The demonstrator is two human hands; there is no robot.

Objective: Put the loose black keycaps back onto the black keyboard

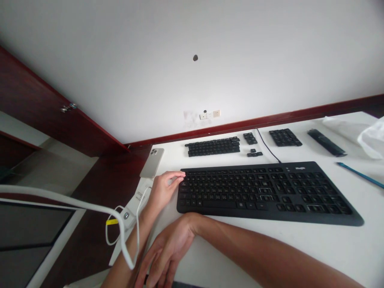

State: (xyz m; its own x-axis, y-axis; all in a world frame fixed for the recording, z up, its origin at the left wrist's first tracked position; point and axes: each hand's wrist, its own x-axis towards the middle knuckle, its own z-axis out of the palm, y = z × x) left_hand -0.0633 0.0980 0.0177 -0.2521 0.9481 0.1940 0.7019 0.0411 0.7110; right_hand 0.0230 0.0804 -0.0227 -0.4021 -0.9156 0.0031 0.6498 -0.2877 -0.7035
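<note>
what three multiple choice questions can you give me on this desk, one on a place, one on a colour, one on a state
1. Where is the left hand?
A. On the wall socket
B. At the left end of the black keyboard
C. On the plastic bag

2. What colour is the slim pen or pencil at the right?
A. Red
B. Yellow
C. Blue

3. How does the smartphone lie?
A. Flat, back up
B. Standing upright
C. Propped against the wall

1. B: the fingertips reach the keyboard's upper left corner.
2. C: its shaft shows blue.
3. A: its camera bump faces up.
</note>
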